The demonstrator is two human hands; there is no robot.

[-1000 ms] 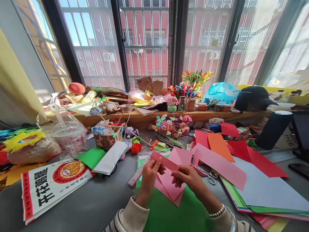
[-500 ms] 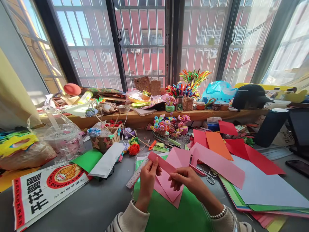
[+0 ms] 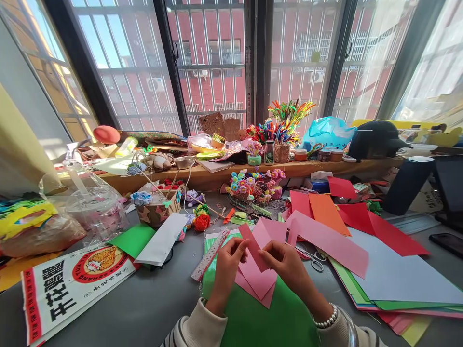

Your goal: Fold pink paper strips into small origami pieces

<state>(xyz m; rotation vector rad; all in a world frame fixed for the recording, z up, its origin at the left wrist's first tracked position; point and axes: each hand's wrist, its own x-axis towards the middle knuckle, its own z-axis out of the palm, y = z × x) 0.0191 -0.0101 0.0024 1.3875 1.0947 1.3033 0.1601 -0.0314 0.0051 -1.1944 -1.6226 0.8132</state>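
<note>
A narrow pink paper strip (image 3: 252, 245) is held up at a slant between my two hands. My left hand (image 3: 230, 264) pinches its left edge between thumb and fingers. My right hand (image 3: 284, 261) is closed on the strip's right side, thumb against the paper. Below lie folded lighter pink sheets (image 3: 257, 284), partly hidden by the hands, on a green sheet (image 3: 267, 320). A patterned ruler (image 3: 210, 255) rests left of my left hand. Scissors (image 3: 317, 260) lie to the right of my right hand, with a long pink paper piece (image 3: 331, 241) beyond them.
White, green and pink sheets (image 3: 405, 279) are stacked at right, with red and orange paper (image 3: 327, 214) behind. A printed paper bag (image 3: 75, 294) lies at left. Flower crafts (image 3: 249, 185) stand at the back, below a crowded window ledge (image 3: 202, 180). A dark bottle (image 3: 407, 185) stands far right.
The pink strip has turned from lying nearly level to a steeper slant, lower on its right. My left hand has shifted right, closer to my right hand.
</note>
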